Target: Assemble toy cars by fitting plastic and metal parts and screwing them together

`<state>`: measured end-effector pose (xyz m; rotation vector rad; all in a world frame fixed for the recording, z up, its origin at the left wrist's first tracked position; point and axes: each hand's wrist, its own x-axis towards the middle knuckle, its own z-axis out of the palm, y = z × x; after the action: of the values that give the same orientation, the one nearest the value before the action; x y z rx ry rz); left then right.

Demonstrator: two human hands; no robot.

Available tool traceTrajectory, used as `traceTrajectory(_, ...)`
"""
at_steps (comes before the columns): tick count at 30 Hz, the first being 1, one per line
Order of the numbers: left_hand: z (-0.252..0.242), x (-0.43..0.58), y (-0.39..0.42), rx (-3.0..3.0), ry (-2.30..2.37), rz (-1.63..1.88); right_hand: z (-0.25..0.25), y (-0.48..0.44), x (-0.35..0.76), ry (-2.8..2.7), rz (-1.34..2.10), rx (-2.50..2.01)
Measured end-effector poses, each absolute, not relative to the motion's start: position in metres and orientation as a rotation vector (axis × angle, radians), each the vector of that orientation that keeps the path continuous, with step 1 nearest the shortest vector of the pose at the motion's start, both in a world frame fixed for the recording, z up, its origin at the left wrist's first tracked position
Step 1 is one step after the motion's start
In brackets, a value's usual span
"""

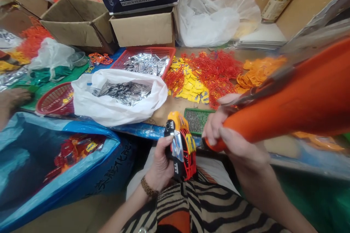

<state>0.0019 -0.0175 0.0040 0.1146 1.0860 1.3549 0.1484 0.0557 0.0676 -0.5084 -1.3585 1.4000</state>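
My left hand (161,162) is closed round a small toy vehicle (180,145) with yellow, silver, black and red parts, held upright over my lap. To its right, my right hand (232,134) grips the lower end of a large orange tool (290,94), which reaches up to the right edge and is partly blurred. Just beyond the hands lies a green tray (197,120) of tiny metal pieces, its right part hidden by my right hand. Yellow parts (191,83) and red lattice parts (218,67) are heaped behind the tray.
A white bag (90,105) and a red basket (171,56) hold silver parts. Orange parts (259,71) lie at right. A blue sack (109,167) with red pieces stands lower left. Another person's hand (15,98) is at the left edge. Cardboard boxes (73,25) line the back.
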Motion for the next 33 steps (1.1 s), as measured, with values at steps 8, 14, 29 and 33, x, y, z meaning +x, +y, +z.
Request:
traceTrajectory(8,-0.004,0.003,-0.015,-0.098,0.872,1.203,0.067,0.060,0.150,-1.237,1.430,-0.432)
traceTrajectory(14,-0.002,-0.009,-0.014,0.025,0.967,1.248,0.070,0.060,0.151,-1.188,1.383,-0.421)
traceTrajectory(29,-0.012,-0.012,-0.027,-0.018,0.712,1.058,0.084,0.058,0.153,-1.199,1.372,-0.522)
traceTrajectory(33,-0.010,-0.013,-0.028,-0.072,0.704,1.136,0.078,0.064,0.153,-1.201,1.349,-0.599)
